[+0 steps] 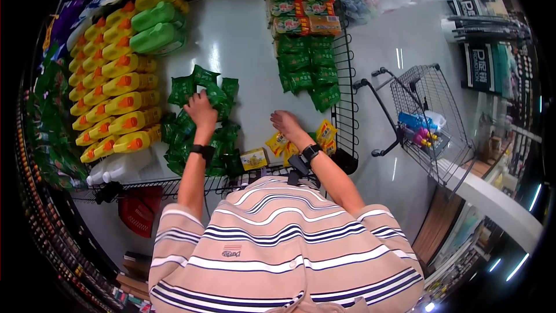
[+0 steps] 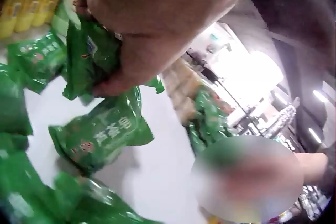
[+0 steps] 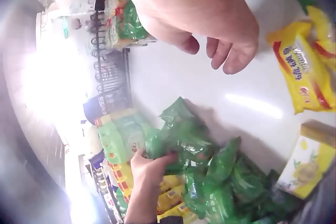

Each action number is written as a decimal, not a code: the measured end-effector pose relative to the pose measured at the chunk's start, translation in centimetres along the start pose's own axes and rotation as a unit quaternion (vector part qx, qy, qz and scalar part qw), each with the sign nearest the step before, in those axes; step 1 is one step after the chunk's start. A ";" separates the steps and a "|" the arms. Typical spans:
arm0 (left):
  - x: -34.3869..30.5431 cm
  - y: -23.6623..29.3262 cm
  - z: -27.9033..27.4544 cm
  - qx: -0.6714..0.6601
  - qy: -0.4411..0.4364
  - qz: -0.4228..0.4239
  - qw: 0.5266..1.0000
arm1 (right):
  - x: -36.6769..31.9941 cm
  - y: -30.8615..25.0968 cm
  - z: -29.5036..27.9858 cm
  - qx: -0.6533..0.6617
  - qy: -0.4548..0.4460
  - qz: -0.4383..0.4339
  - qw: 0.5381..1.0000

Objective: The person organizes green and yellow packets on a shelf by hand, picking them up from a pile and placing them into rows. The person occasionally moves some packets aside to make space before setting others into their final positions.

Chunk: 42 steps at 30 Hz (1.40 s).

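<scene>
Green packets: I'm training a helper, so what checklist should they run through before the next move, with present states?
1. Left hand gripping a green packet: ok.
2. Right hand free: ok, it holds nothing.
3. Green pile in neat rows: not ok, packets lie jumbled.
4. Yellow bottles lined up: ok, in rows.
5. Gripped packet's seals intact: cannot tell, the hand covers part of it.

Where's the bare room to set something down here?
The pale surface is bare between the green bottles and the stacked packs, and on down between the loose green packets and the right hand. It is crowded at left, with yellow bottles in rows, and along the near edge, where a small yellow box and yellow packets sit.
</scene>
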<state>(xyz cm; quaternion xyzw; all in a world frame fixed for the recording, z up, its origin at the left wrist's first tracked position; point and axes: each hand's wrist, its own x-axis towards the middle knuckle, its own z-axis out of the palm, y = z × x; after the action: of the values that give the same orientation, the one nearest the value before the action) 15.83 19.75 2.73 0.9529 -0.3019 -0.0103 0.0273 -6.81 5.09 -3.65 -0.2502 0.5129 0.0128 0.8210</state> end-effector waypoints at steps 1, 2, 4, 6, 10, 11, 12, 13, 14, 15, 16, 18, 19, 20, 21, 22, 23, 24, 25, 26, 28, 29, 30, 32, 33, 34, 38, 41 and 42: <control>-0.6 1.8 -1.0 -0.014 0.000 0.030 0.999 | -0.1 0.0 -0.4 0.014 -0.011 0.006 1.000; -1.3 3.6 -1.7 -0.027 0.002 0.059 0.998 | 0.0 0.1 -0.9 0.018 -0.012 0.008 1.000; -2.9 7.6 -2.3 -0.035 -0.058 0.095 0.993 | 0.6 0.5 -2.0 0.040 -0.027 0.024 0.999; -4.5 11.5 -2.1 -0.084 -0.072 0.146 0.983 | 0.0 0.0 -2.2 0.080 -0.035 0.035 0.996; -6.7 17.8 -0.7 -0.157 -0.075 0.249 0.953 | -2.4 -2.1 -2.3 0.270 -0.014 0.009 0.963; -6.8 18.8 0.0 -0.180 -0.094 0.262 0.943 | -3.8 -3.2 -2.4 0.322 -0.019 0.025 0.946; -6.8 19.4 1.0 -0.179 -0.095 0.264 0.943 | -4.2 -3.6 -3.0 0.324 -0.020 0.024 0.946; -6.4 20.0 2.2 -0.147 -0.092 0.288 0.942 | -4.2 -4.1 -3.6 0.344 0.015 0.035 0.938; -6.3 20.5 3.3 -0.115 -0.089 0.312 0.939 | -4.3 -4.4 -4.1 0.365 0.049 0.046 0.929; -6.3 20.8 4.1 -0.113 -0.092 0.314 0.938 | -3.4 -3.7 -5.0 0.368 0.050 0.047 0.927; -6.3 20.9 4.8 -0.112 -0.097 0.298 0.943 | -1.6 -2.5 -6.4 0.345 0.067 0.022 0.936; -6.3 20.7 5.3 -0.109 -0.101 0.278 0.949 | -0.4 -1.9 -7.3 0.318 0.081 0.000 0.945; -6.7 20.3 5.3 -0.188 -0.102 0.243 0.946 | -0.3 -1.6 -7.0 0.316 0.085 -0.023 0.945; -6.6 20.0 5.3 -0.264 -0.098 0.208 0.937 | 0.1 -1.7 -6.8 0.314 0.086 -0.050 0.944; -6.6 19.5 5.5 -0.258 -0.095 0.210 0.938 | 1.0 -1.6 -7.1 0.318 0.081 -0.049 0.943; -7.1 18.8 6.1 -0.305 -0.117 0.187 0.926 | 1.8 -0.9 -7.9 0.307 0.054 -0.047 0.949; -7.5 18.3 6.7 -0.351 -0.139 0.162 0.912 | 2.7 0.0 -8.5 0.297 0.027 -0.044 0.954; -7.5 17.8 7.8 -0.345 -0.140 0.163 0.914 | 2.7 -0.4 -8.0 0.301 0.023 -0.041 0.952; -7.4 17.5 8.8 -0.398 -0.220 0.101 0.885 | 2.2 -1.2 -7.2 0.349 0.049 -0.051 0.935; -7.3 17.1 9.6 -0.447 -0.296 0.036 0.843 | 1.6 -2.1 -6.4 0.394 0.075 -0.059 0.914; -6.4 18.1 9.9 -0.519 -0.294 -0.005 0.803 | 1.5 -3.5 -5.7 0.372 0.084 -0.070 0.922; -6.1 18.7 9.8 -0.590 -0.291 -0.045 0.752 | 1.4 -4.1 -5.7 0.347 0.097 -0.085 0.929; -5.6 19.1 9.5 -0.590 -0.289 -0.045 0.752 | 2.3 -3.8 -6.4 0.346 0.095 -0.084 0.929; -5.1 20.0 8.7 -0.504 -0.300 -0.045 0.808 | 4.3 -2.3 -8.6 0.274 0.063 -0.039 0.959; -5.1 20.2 8.5 -0.505 -0.300 -0.045 0.808 | 3.4 -2.6 -8.5 0.273 0.063 -0.040 0.959; -4.9 20.4 8.5 -0.506 -0.292 -0.067 0.809 | 2.2 -3.0 -8.4 0.264 0.056 -0.055 0.961; -4.5 21.7 7.4 -0.504 -0.244 -0.111 0.821 | 3.6 -1.6 -10.2 0.287 0.037 -0.029 0.957; -3.6 23.0 8.5 -0.406 -0.230 -0.135 0.874 | 2.5 -2.1 -9.7 0.284 0.122 -0.022 0.951; -3.2 23.3 8.8 -0.405 -0.231 -0.133 0.874 | 1.3 -3.1 -8.7 0.286 0.122 -0.022 0.950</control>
<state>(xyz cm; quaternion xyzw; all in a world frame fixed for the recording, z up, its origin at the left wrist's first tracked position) -0.48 2.14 -4.71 0.8600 -0.1391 -0.3554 0.3388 -12.59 -1.63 -6.53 -0.0159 0.5858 -0.1831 0.7894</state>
